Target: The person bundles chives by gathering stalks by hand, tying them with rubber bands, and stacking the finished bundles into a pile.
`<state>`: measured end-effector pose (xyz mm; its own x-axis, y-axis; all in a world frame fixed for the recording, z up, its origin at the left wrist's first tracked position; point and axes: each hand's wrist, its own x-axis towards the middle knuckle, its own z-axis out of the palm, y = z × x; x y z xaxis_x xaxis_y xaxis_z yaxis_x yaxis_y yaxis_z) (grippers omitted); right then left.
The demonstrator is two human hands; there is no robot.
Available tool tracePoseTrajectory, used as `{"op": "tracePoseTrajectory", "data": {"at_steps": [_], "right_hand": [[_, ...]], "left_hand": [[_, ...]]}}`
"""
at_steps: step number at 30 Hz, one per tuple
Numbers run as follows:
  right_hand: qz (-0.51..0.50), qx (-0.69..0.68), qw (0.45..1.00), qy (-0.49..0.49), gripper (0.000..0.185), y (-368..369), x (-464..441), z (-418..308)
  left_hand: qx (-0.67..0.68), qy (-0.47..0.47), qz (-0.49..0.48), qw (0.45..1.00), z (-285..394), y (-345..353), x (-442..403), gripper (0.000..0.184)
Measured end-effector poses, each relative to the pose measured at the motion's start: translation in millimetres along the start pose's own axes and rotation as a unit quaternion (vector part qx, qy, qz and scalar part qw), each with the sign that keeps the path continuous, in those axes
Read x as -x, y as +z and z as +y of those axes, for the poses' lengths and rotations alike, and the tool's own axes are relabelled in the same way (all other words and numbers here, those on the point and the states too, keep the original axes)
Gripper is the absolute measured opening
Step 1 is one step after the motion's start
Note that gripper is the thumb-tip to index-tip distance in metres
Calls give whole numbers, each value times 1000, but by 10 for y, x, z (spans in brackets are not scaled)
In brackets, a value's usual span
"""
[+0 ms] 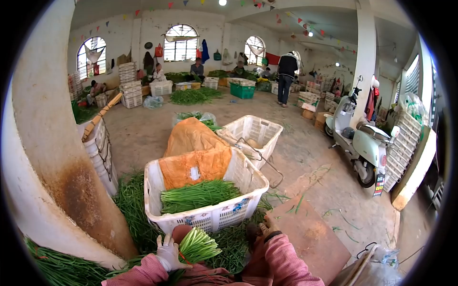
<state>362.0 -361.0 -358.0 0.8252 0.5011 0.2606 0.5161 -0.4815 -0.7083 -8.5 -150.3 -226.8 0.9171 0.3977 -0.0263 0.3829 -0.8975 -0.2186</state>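
Observation:
My left hand (168, 253), in a pale glove, is at the bottom centre, its fingers spread beside a bundle of green stalks (198, 245) with white ends and a red tie. The hand touches the bundle's left side. To the right, my right hand (265, 229) is near the edge of a brown board (312, 238); its fingers are small and dark here, and what they hold, if anything, cannot be made out. Just ahead stands a white crate (224, 215) with green stalks (200, 195) inside and an orange cloth (195, 164) over its far side.
Behind the crate is a second white crate (272, 136). Loose greens (133, 205) lie around the near crate. A pillar (62, 167) rises at left, a scooter (365, 143) stands at right. Several people sit or stand farther back among stacked crates (129, 86).

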Motion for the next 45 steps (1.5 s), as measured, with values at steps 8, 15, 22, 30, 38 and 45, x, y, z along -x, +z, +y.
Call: {"op": "tracePoseTrajectory", "data": {"at_steps": [8, 15, 22, 30, 38, 45], "right_hand": [[275, -244, 921, -128, 66, -1923, -816, -1042], [451, -51, 864, -218, 60, -4086, -1011, -2183], [531, 41, 831, -158, 56, -5184, -782, -2628], [524, 15, 833, -177, 53, -5332, -615, -2656], [529, -24, 818, -224, 54, -5257, -705, -2448], [485, -9, 853, -191, 54, -5356, -741, -2249]], "left_hand": [[161, -59, -174, 970, -9, -26, -24, 97], [117, -62, -120, 984, 40, 9, -39, 100], [88, -26, -106, 990, 13, -45, -63, 106], [104, 8, -83, 991, -5, 154, -95, 108], [200, 5, -149, 968, -43, 244, -132, 112], [236, -6, -137, 962, -31, 93, -124, 116]]}}
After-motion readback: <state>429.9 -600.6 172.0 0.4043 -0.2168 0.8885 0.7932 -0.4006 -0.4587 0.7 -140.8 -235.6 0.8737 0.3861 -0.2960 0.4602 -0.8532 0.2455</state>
